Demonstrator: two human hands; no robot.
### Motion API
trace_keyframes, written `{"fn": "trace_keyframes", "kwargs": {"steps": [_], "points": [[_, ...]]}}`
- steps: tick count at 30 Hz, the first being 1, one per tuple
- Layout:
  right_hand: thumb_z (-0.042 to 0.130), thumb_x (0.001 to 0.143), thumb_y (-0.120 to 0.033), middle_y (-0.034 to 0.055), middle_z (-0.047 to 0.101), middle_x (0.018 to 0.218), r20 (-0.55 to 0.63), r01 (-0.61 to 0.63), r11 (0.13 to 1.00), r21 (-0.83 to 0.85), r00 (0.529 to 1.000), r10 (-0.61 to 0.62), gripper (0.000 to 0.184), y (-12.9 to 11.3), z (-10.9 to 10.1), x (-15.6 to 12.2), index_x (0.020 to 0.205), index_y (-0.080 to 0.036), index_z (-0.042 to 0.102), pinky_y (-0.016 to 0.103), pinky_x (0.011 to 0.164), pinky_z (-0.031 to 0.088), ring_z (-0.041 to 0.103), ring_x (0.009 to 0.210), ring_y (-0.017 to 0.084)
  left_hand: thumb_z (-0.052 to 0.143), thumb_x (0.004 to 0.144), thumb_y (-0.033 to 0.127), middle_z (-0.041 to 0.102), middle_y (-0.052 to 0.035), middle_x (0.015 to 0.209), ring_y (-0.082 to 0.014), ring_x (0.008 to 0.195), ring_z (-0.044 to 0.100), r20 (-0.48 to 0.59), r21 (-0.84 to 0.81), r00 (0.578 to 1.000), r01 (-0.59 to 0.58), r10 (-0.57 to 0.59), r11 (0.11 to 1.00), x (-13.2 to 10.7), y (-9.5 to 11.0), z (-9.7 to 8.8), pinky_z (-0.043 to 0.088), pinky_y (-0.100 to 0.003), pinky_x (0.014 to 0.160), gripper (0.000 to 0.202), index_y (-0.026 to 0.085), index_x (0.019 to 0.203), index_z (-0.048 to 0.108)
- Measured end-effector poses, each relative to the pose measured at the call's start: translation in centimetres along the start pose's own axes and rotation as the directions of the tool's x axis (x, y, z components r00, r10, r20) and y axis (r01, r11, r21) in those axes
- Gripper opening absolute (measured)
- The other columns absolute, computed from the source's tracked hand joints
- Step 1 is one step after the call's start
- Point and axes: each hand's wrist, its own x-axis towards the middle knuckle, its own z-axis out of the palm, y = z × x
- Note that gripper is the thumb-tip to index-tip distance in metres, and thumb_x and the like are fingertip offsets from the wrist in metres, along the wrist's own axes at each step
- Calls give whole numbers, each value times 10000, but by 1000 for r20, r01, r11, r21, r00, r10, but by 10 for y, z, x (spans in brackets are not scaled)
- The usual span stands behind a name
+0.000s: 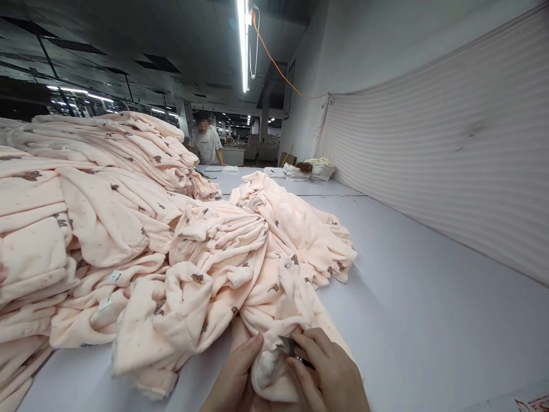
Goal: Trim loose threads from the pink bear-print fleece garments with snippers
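Note:
At the bottom edge both my hands work on one pale pink fleece garment [261, 269] printed with small brown figures. My left hand [235, 377] pinches a fold of its fabric, fingers closed. My right hand [330, 372] is closed round small metal thread snips [288, 346], whose tips touch the same fold. The garment trails away from me across the white table [420, 309].
A tall heap of the same pink garments [86, 194] fills the left side. A striped cloth wall [450, 160] runs along the right. At the table's far end a person [206, 146] stands near stacks of folded pieces [309, 170].

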Motion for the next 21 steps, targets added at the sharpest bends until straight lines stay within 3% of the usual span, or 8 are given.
{"fn": "trace_keyframes", "kwargs": {"steps": [4, 7, 10, 15, 18, 21], "points": [[433, 940, -286, 19, 664, 947, -30, -38, 998, 52, 999, 40, 191, -3, -1, 3, 1026, -282, 603, 258, 667, 502, 653, 798, 181, 567, 851, 357, 734, -148, 1014, -325, 1030, 646, -12, -5, 1000, -18, 18, 1000, 0, 1, 1, 408, -463, 997, 396, 116, 1153, 654], [478, 925, -310, 14, 662, 990, -14, -52, 995, 88, 998, 53, 182, -2, -3, 6, 1063, -282, 594, 243, 679, 510, 658, 842, 174, 547, 861, 342, 733, -141, 1021, -321, 1036, 644, -44, -45, 999, -21, 19, 999, 0, 1, 3, 409, -465, 994, 390, 123, 1171, 639], [513, 904, -298, 18, 658, 1014, 19, -27, 997, 77, 1000, 25, 197, -2, -4, 8, 1081, -276, 596, 250, 707, 513, 658, 848, 174, 514, 879, 287, 733, -145, 1015, -316, 1044, 639, -37, -82, 999, -42, 39, 996, -1, 1, 6, 409, -459, 996, 350, 106, 1142, 656], [457, 934, -303, 3, 664, 928, -15, -100, 984, 147, 995, 104, 176, 1, -3, 10, 980, -275, 625, 224, 691, 507, 655, 841, 158, 538, 875, 265, 738, -147, 984, -319, 1054, 629, -85, -28, 992, -98, 95, 995, -3, 1, 7, 424, -445, 980, 306, 89, 1075, 690], [513, 899, -304, 15, 657, 956, -2, 1, 996, 93, 1000, -1, 184, 0, -4, 8, 1060, -269, 595, 222, 672, 510, 656, 822, 162, 566, 857, 287, 730, -150, 1005, -321, 1058, 623, -53, -12, 995, -83, 82, 996, -2, 2, 12, 427, -440, 975, 296, 92, 1025, 711], [505, 888, -262, 34, 663, 960, -1, 113, 990, -86, 994, -114, 206, -5, -5, 7, 1076, -257, 590, 250, 627, 493, 653, 750, 178, 588, 842, 309, 725, -138, 1024, -308, 1063, 618, -9, 3, 997, -77, 77, 997, -1, 3, 20, 414, -437, 989, 298, 106, 1019, 715]]}}
